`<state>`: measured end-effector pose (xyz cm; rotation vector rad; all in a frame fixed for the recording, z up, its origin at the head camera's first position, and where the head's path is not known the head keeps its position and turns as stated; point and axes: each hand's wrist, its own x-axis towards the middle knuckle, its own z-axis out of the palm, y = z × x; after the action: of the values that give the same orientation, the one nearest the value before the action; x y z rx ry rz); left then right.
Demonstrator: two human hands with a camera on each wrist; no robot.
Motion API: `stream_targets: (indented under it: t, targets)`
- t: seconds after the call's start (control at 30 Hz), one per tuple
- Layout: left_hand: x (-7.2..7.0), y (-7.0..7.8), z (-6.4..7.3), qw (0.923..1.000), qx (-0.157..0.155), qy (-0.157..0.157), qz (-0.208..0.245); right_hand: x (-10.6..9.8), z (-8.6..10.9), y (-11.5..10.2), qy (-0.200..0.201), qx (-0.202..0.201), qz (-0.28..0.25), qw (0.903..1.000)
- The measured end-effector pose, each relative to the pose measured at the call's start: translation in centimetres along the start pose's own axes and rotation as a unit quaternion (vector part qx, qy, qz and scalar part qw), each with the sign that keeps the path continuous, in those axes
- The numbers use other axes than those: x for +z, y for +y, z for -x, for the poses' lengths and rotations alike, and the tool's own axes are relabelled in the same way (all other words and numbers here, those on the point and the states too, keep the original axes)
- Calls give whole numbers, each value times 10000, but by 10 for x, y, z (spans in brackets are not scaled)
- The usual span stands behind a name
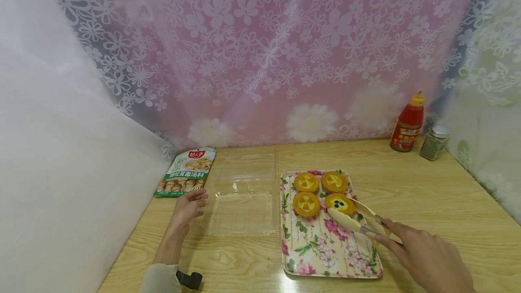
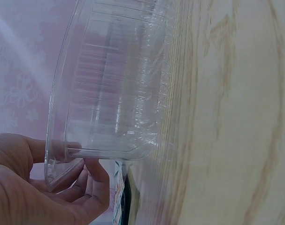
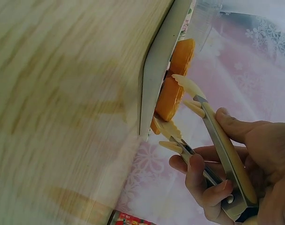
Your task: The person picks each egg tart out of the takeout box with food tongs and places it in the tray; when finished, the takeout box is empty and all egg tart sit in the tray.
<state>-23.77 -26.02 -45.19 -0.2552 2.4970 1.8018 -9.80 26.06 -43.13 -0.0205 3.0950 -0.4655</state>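
My right hand (image 1: 427,257) grips a pair of tongs (image 1: 345,220) with cream scalloped tips and metal arms. The tips straddle a tart (image 1: 340,204) topped with yellow filling and dark blue berries, at the right of a floral tray (image 1: 299,248). In the right wrist view, the tips lie on either side of an orange tart (image 3: 170,99). My left hand (image 1: 189,209) is at the left edge of a clear plastic clamshell container (image 1: 244,214), lying opened out. In the left wrist view, thumb and fingers pinch its rim (image 2: 52,126) at a corner.
Other tarts (image 1: 306,205) with yellow wedge toppings share the tray's far end. A green and white food pouch (image 1: 185,173) lies behind my left hand. At the back right stand a red sauce bottle (image 1: 408,123) and a spice jar (image 1: 434,144). A floral curtain (image 1: 285,58) backs the table.
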Motion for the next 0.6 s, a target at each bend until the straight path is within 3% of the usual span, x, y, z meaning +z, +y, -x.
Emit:
stream_targets:
  t: [0.4,0.6]
  targets:
    - [1,3,0,10000,-3,-10,2,2,3,1,-23,53,138,9999]
    - [1,2,1,10000,-18,-11,-29,3,4,8,-407,253,318,9983]
